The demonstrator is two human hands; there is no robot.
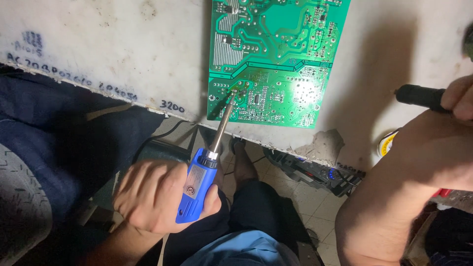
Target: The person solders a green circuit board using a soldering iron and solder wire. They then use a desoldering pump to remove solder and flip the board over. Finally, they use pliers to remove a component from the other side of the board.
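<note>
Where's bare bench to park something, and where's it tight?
Bare white bench top left of the green circuit board, back from the scribbled front edge. A narrower patch lies right of the board, up to the right hand holding a black handle. Tight at the board's lower left corner, where the left hand holds the blue soldering iron tip down.

The green circuit board [276, 59] ran off the top edge. The right hand [460, 96] was cropped at the right edge, its black tool [421, 96] mostly hidden. Small board components stayed too tiny to identify.
</note>
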